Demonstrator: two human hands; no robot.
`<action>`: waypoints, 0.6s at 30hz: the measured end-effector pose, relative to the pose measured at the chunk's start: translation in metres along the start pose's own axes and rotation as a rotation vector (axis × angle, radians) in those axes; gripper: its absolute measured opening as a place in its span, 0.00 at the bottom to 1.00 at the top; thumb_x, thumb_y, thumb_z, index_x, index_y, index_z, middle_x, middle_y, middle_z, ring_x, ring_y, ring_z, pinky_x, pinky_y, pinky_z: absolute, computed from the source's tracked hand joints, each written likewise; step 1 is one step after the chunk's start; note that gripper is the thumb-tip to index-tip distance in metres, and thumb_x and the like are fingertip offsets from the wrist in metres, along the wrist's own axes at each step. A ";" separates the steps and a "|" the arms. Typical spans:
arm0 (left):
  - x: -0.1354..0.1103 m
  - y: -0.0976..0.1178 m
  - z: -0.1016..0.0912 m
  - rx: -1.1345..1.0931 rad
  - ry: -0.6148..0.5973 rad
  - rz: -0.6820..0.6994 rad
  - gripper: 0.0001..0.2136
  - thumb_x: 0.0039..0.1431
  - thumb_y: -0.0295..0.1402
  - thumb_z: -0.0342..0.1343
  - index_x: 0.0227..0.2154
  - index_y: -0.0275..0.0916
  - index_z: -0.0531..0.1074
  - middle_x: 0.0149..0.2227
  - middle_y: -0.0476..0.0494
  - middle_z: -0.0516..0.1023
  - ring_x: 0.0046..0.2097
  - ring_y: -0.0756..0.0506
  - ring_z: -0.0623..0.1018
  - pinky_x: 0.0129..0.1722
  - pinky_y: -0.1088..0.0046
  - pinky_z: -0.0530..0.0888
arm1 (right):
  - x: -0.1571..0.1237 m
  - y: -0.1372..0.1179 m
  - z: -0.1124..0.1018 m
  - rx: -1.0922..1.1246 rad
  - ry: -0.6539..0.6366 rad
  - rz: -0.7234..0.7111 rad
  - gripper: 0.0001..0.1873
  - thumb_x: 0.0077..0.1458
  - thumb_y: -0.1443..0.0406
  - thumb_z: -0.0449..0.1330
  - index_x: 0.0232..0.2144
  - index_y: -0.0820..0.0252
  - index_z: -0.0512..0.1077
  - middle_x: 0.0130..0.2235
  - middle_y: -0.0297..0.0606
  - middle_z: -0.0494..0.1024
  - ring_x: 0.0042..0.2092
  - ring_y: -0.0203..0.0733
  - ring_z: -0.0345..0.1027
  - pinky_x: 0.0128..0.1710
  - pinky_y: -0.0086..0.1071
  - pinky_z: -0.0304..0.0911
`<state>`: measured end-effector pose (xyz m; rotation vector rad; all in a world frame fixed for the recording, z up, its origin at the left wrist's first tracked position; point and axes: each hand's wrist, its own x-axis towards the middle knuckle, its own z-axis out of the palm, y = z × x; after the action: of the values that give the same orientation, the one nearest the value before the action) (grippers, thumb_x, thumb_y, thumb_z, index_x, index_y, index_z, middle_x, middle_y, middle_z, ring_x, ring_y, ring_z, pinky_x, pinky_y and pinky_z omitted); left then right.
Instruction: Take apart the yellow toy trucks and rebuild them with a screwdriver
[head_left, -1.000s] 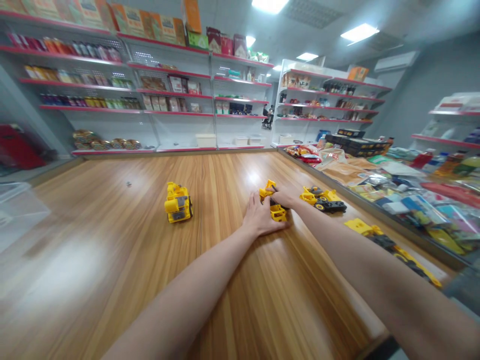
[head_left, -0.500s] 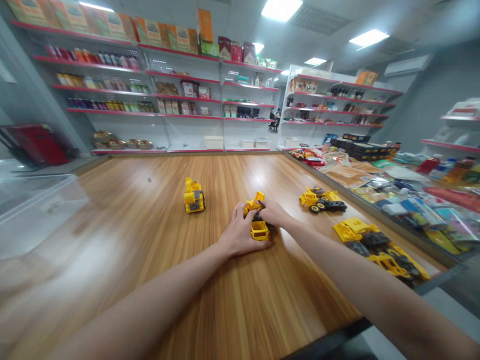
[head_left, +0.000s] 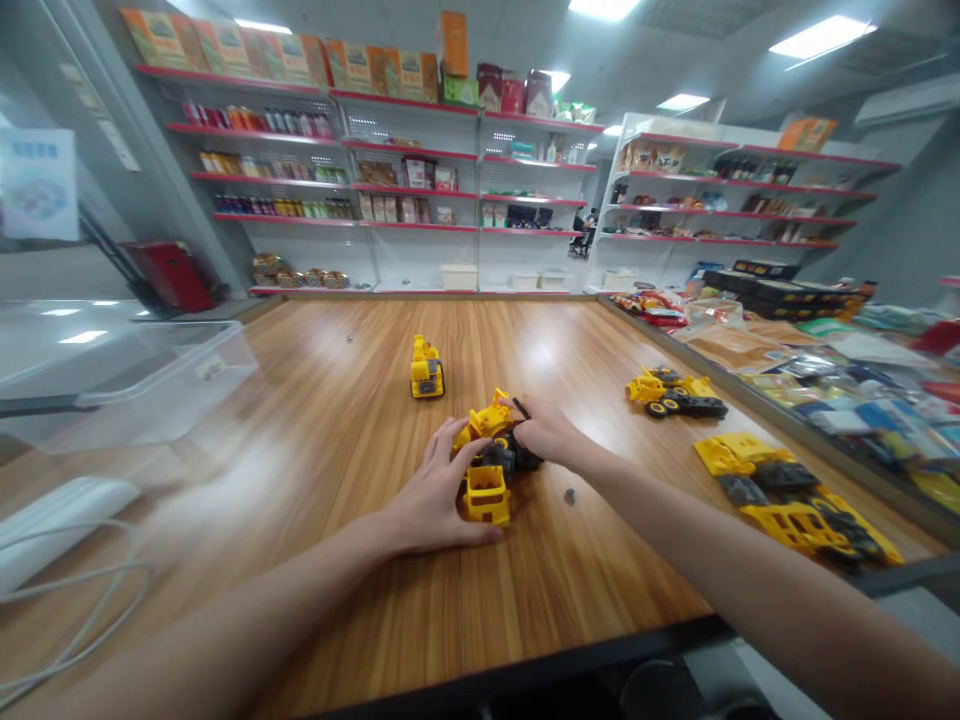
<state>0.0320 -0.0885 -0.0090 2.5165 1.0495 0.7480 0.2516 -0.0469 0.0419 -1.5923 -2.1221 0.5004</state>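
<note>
On the wooden table, my left hand [head_left: 425, 497] curves around a loose group of toy truck pieces, thumb at the near side and fingers at the far side. Within its grasp are a yellow toy cab [head_left: 487, 495] and a yellow toy part [head_left: 489, 418]. My right hand [head_left: 546, 437] is closed at the right of this group, against a black toy part [head_left: 529, 458]; a thin dark piece [head_left: 520, 407] pokes out by its fingers, which hide most of it. A small grey piece [head_left: 571, 496] lies beneath the right forearm.
A yellow toy excavator [head_left: 427, 368] stands farther back. To the right are a toy truck [head_left: 675, 393] and a pile of yellow and black toy parts [head_left: 795, 500]. A clear plastic bin [head_left: 142, 400] and a white device with cables [head_left: 67, 520] are at left.
The view has shifted, placing the table's contents differently. My hands and the toy pieces are nearer me, with the pieces more spread out. The small grey piece now shows.
</note>
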 end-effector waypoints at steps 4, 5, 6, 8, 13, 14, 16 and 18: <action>-0.006 -0.002 -0.034 0.047 -0.132 0.083 0.56 0.39 0.56 0.67 0.68 0.52 0.43 0.70 0.35 0.42 0.70 0.25 0.42 0.64 0.38 0.55 | -0.020 0.021 -0.031 -0.020 0.009 0.003 0.24 0.51 0.74 0.52 0.49 0.60 0.73 0.38 0.38 0.81 0.36 0.39 0.73 0.35 0.28 0.63; -0.005 -0.002 -0.044 0.082 -0.145 0.106 0.54 0.41 0.55 0.67 0.68 0.52 0.44 0.70 0.35 0.44 0.70 0.25 0.44 0.64 0.38 0.56 | -0.025 0.026 -0.037 -0.035 0.007 0.008 0.22 0.53 0.73 0.50 0.49 0.59 0.72 0.35 0.37 0.81 0.34 0.38 0.73 0.34 0.28 0.62; -0.005 -0.002 -0.053 0.121 -0.140 0.127 0.50 0.43 0.54 0.66 0.68 0.53 0.47 0.70 0.35 0.46 0.70 0.26 0.47 0.64 0.38 0.56 | -0.030 0.031 -0.041 -0.053 0.007 0.010 0.20 0.55 0.71 0.49 0.48 0.59 0.73 0.34 0.36 0.80 0.33 0.38 0.72 0.33 0.28 0.61; -0.003 -0.002 -0.069 0.181 -0.106 0.145 0.43 0.50 0.51 0.63 0.66 0.52 0.51 0.69 0.36 0.51 0.69 0.28 0.51 0.63 0.41 0.59 | -0.038 0.040 -0.047 -0.097 -0.002 0.012 0.15 0.60 0.66 0.49 0.42 0.59 0.74 0.32 0.38 0.79 0.32 0.39 0.70 0.31 0.29 0.58; 0.002 0.001 -0.080 0.217 0.006 0.157 0.22 0.61 0.41 0.56 0.56 0.42 0.65 0.54 0.35 0.69 0.57 0.37 0.70 0.56 0.55 0.70 | -0.049 0.055 -0.052 -0.148 -0.199 0.022 0.15 0.49 0.52 0.64 0.27 0.59 0.74 0.25 0.36 0.76 0.28 0.40 0.68 0.26 0.30 0.52; 0.003 0.003 -0.080 0.225 0.006 0.142 0.16 0.62 0.41 0.55 0.50 0.40 0.69 0.49 0.37 0.72 0.51 0.39 0.73 0.51 0.59 0.72 | -0.051 0.057 -0.052 -0.141 -0.261 0.023 0.16 0.45 0.52 0.67 0.26 0.59 0.74 0.24 0.35 0.76 0.27 0.40 0.68 0.25 0.29 0.52; 0.000 0.012 -0.080 0.234 -0.035 0.089 0.10 0.64 0.40 0.53 0.39 0.39 0.72 0.38 0.42 0.74 0.40 0.44 0.75 0.41 0.66 0.73 | -0.053 0.062 -0.048 -0.119 -0.370 0.019 0.16 0.41 0.53 0.69 0.25 0.59 0.74 0.24 0.34 0.77 0.26 0.39 0.69 0.24 0.28 0.53; -0.010 0.026 -0.080 0.226 -0.110 0.036 0.11 0.65 0.40 0.51 0.32 0.39 0.72 0.32 0.46 0.74 0.33 0.47 0.74 0.34 0.70 0.70 | -0.054 0.064 -0.043 -0.096 -0.431 0.014 0.14 0.42 0.56 0.69 0.26 0.60 0.74 0.25 0.34 0.78 0.26 0.38 0.70 0.24 0.27 0.55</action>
<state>-0.0049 -0.1069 0.0646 2.7369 1.1088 0.5191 0.3394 -0.0801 0.0369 -1.6694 -2.4793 0.8196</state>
